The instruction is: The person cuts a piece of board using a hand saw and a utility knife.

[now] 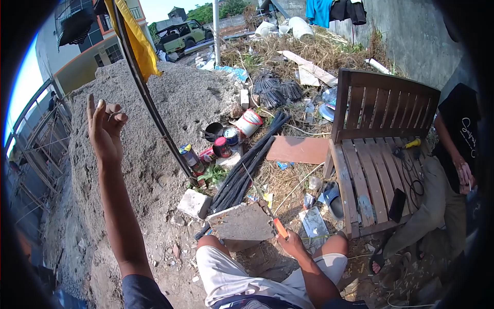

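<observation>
Orange-handled tool (pixel 281 228): in our right hand (pixel 294 244), just beside the right edge of a rough-topped block (pixel 239 222); whether they touch, we cannot tell.
Right fingers: closed around the handle.
Left hand (pixel 105 136): raised well apart, fingers partly spread, gripping nothing we can make out.
Slip: with 1 hand on the handle and 0 steadying the block, we judge the tool could skid off the worn edge toward our right knee.
Block: chipped, near our 2 knees; uneven ground could make it rock.
Ground: dark strips (pixel 252 165), straw and rubble could snag our feet.
Yard: gravel mound (pixel 154 98) left; 1 person (pixel 458 126) at a wooden bench (pixel 391 81), right.
</observation>
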Available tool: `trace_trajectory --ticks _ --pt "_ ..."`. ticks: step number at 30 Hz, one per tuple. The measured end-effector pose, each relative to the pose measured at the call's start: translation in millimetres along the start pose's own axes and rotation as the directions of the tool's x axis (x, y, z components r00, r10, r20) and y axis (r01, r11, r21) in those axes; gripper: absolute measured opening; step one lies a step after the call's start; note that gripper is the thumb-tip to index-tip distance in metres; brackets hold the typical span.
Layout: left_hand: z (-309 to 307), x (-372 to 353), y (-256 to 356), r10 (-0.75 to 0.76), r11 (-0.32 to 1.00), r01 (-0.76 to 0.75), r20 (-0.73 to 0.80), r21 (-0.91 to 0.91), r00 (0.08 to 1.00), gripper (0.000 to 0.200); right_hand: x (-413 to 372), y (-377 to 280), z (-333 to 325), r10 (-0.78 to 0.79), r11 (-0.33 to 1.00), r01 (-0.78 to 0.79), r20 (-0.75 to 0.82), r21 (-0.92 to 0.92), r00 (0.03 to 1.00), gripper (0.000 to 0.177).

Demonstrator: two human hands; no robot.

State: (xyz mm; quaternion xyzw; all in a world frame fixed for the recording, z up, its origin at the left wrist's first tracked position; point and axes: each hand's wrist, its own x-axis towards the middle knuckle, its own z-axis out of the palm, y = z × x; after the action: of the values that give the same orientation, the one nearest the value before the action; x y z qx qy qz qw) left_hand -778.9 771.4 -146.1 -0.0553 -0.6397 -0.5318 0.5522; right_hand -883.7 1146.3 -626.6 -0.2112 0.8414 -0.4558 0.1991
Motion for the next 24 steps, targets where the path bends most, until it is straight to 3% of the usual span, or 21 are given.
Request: trace_trajectory --ticks 2,4,6,9,11,12,14,15,16,18,19,20,21,22,24 --pt "0.1 0.2 -2.1 0.025 1.000 -0.025 0.002 -0.007 1.000 0.077 2.1 0.4 0.5 0.017 1.000 -0.017 0.013 -0.006 1.000 0.061" --pt "1.2 -2.6 -3.9 0.166 0.974 -0.168 0.024 0.149 0.986 0.076 -0.2 1.4 1.6 0.026 1.000 -0.026 0.013 -0.009 1.000 0.060" --pt "9.1 -7.8 -1.7 0.138 0.987 -0.142 0.056 0.070 0.989 0.077 3.2 -1.3 -0.2 0.024 1.000 -0.024 0.008 -0.009 1.000 0.060" --pt "28.7 -29.8 -10.0 0.078 0.940 -0.152 0.241 0.306 0.967 0.083 0.6 -0.2 -0.2 0.002 0.998 -0.002 -0.008 -0.062 1.000 0.059" --pt "38.8 -49.7 -33.8 -0.119 0.929 -0.031 0.378 0.369 0.918 0.076 3.1 1.5 1.9 0.035 0.999 -0.035 0.021 -0.019 0.999 0.058" --pt "39.6 -60.9 -54.0 -0.243 0.900 0.035 0.435 0.434 0.867 0.072 0.7 2.3 2.7 0.036 0.999 -0.035 0.029 -0.024 0.999 0.058" --pt "42.6 -90.4 -95.2 -0.574 0.763 0.221 0.478 0.608 0.665 0.076 2.2 0.7 3.3 -0.032 0.999 0.032 -0.018 0.001 0.999 0.057" --pt "42.9 -110.0 -117.6 -0.668 0.688 0.211 0.491 0.695 0.559 0.081 1.3 -0.2 3.3 -0.037 0.999 0.037 -0.010 -0.005 0.999 0.057" --pt "40.7 -129.4 -141.6 -0.751 0.609 0.186 0.485 0.771 0.448 0.087 1.5 -1.9 2.4 -0.042 0.999 0.042 -0.017 0.000 0.999 0.056" --pt "27.9 -172.3 -191.7 -0.777 0.609 0.171 0.540 0.774 0.322 0.097 1.5 -0.9 1.0 -0.051 0.999 0.050 -0.015 -0.007 0.999 0.055" --pt "30.6 -187.9 -192.4 -0.724 0.689 0.402 0.558 0.603 0.405 0.104 1.9 1.1 0.3 -0.058 0.998 0.058 -0.015 -0.004 0.998 0.054" --pt "34.6 -190.3 -185.6 -0.615 0.785 0.473 0.586 0.399 0.527 0.095 -0.1 -1.2 -1.2 -0.058 0.998 0.058 -0.018 0.004 0.998 0.053" --pt "35.6 -188.7 -178.8 -0.567 0.780 0.620 0.525 0.091 0.635 0.093 -1.6 -2.0 -4.2 -0.029 1.000 0.029 0.008 0.013 1.000 0.052" --pt "42.6 -181.5 -157.5 -0.550 0.699 0.676 0.428 -0.234 0.717 0.093 -2.5 -7.5 -6.8 -0.010 1.000 0.010 0.008 0.013 1.000 0.052" --pt "46.5 -159.0 -122.1 -0.460 0.530 0.533 0.305 -0.659 0.834 0.096 -9.4 -15.1 -10.1 -0.006 1.000 0.006 -0.007 -0.013 1.000 0.051"
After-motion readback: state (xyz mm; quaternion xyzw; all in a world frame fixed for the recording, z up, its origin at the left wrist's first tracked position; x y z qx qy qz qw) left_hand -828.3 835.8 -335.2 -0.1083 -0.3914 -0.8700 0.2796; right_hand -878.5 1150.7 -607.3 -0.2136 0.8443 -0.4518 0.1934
